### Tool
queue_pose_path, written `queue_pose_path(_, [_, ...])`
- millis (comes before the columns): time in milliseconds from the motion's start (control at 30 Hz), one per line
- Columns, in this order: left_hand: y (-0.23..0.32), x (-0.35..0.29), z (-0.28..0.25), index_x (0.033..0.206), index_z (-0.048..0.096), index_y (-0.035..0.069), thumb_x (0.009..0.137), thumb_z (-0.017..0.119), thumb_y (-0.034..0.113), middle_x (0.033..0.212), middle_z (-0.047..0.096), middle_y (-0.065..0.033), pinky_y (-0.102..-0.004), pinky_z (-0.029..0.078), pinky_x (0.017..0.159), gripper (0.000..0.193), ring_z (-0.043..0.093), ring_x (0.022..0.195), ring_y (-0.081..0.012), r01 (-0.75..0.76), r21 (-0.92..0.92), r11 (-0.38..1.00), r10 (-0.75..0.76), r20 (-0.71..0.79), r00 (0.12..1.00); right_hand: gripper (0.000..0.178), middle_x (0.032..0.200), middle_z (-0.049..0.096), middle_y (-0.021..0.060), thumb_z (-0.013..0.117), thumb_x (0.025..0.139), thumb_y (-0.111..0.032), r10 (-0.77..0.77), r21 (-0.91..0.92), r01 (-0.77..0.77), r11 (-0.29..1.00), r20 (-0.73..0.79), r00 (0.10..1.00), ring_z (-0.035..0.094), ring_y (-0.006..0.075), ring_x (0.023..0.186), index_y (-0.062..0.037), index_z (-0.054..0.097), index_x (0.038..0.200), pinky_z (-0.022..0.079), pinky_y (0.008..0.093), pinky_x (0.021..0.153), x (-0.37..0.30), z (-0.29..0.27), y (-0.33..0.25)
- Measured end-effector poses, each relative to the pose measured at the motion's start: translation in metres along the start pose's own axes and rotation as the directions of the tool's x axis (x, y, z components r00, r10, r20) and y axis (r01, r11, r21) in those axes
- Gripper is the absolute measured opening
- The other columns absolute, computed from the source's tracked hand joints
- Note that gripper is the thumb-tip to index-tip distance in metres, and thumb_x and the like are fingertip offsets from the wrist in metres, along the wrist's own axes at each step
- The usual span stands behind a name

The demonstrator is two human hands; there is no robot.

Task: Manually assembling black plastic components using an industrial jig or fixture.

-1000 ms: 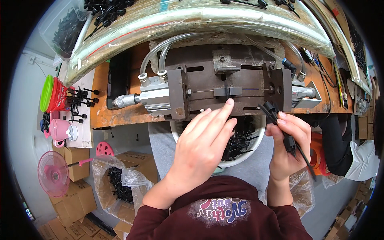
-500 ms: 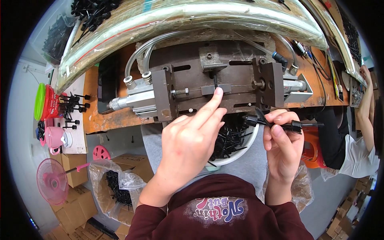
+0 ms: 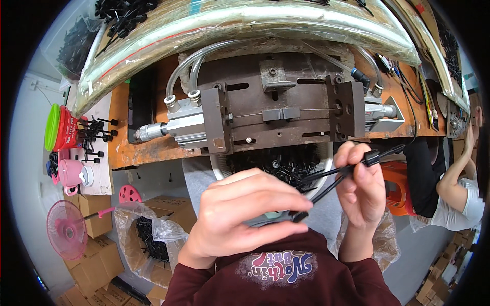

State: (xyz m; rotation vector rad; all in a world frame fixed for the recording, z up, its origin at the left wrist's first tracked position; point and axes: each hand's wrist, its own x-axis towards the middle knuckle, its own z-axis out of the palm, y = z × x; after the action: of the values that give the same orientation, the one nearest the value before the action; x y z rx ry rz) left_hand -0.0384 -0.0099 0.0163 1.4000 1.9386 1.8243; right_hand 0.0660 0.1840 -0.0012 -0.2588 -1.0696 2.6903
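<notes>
My right hand (image 3: 362, 186) pinches black plastic sticks with knob-like heads (image 3: 371, 158); one thin shaft slants down toward the left. At that shaft's lower end, a small black cap (image 3: 299, 216) lies between the thumb and fingers of my left hand (image 3: 240, 211). Below the bench edge, a white basket (image 3: 326, 176) full of similar black pieces rests at my lap, partly behind my left hand. Ahead stands a brown metal fixture (image 3: 245, 107) with a small grey block (image 3: 280, 113) at its centre, between two thin rods.
Silver air cylinders (image 3: 186, 130) with clear hoses (image 3: 178, 66) flank the fixture. A plastic-wrapped ledge (image 3: 245, 23) runs behind it. At left are a pink fan (image 3: 67, 230), cardboard boxes (image 3: 99, 262) and a bag-lined box of black pieces (image 3: 150, 239). Another person (image 3: 457, 196) sits at right.
My left hand has drawn back from the fixture toward me. The black shaft at the grey block is gone from there, and the left rod has retracted. My right hand has turned its pieces.
</notes>
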Motion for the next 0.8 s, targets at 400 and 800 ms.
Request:
queue_pose_path(400, [-0.038, -0.002, 0.024, 0.093, 0.072, 0.001, 0.067, 0.081, 0.007, 0.115, 0.068, -0.0151, -0.0293, 0.054, 0.070, 0.029, 0.068, 0.076, -0.0210, -0.025, 0.676, 0.737, 0.134, -0.110, 0.985, 0.019, 0.124, 0.055, 0.0192, 0.061, 0.094, -0.005, -0.340, -0.295, 0.285, 0.912, -0.153, 0.928, 0.061, 0.0166, 0.083, 0.0022, 0.059, 0.112, 0.051, 0.0255, 0.066, -0.003, 0.009, 0.013])
queue_pose_path(800, [-0.029, 0.009, 0.026, 0.090, 0.071, 0.005, 0.069, 0.080, 0.014, 0.116, 0.070, -0.0096, -0.0262, 0.049, 0.059, 0.024, 0.064, 0.062, -0.0149, -0.010, 0.825, 0.565, 0.035, -0.012, 0.999, 0.018, 0.129, 0.054, 0.0231, 0.059, 0.095, -0.006, -0.388, -0.309, 0.329, 0.893, -0.156, 0.908, 0.066, 0.0230, 0.097, 0.0007, 0.056, 0.112, 0.057, 0.0316, 0.082, -0.006, 0.014, 0.020])
